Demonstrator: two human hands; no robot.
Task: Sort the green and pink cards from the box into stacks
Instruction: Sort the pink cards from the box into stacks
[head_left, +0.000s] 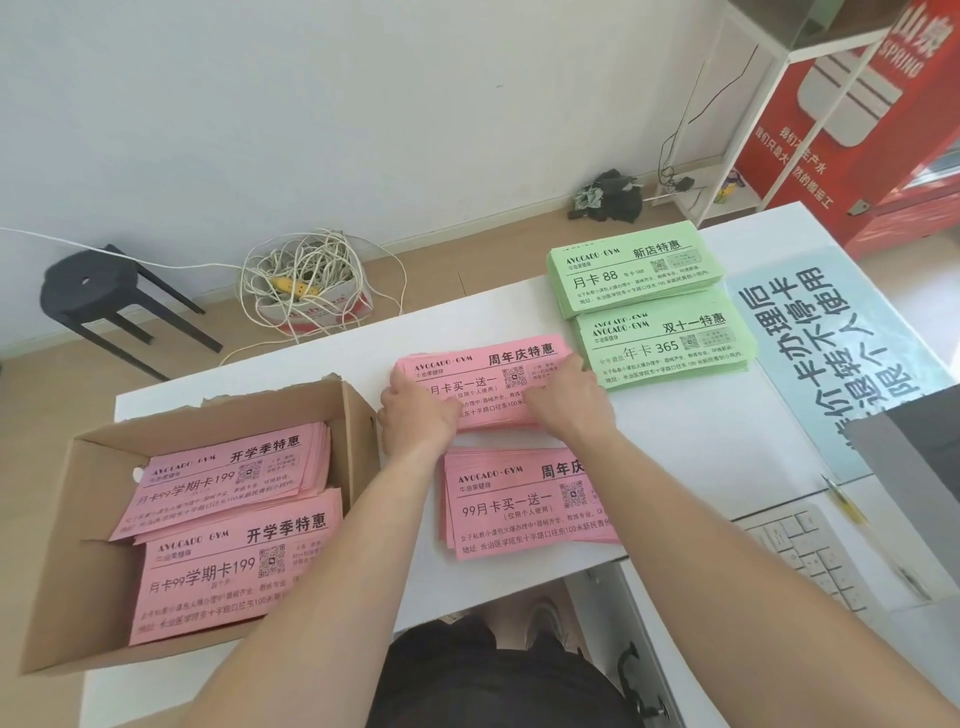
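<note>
A cardboard box (67, 525) at the left of the white table holds two stacks of pink cards (218, 488). On the table lie two green stacks, the far green stack (623, 273) and the near green stack (665, 348). Left of them is a pink stack (483, 369), with both hands on its near edge: my left hand (415, 415) grips its left end and my right hand (569, 402) its right end. A second pink stack (519, 506) lies closer to me, partly under my right forearm.
A pale blue sign (831, 353) lies flat at the right, with a white keyboard (810, 556) and a grey block nearby. On the floor behind are a black stool (98, 291), a box of tangled cable (306, 286) and a red cabinet (857, 119).
</note>
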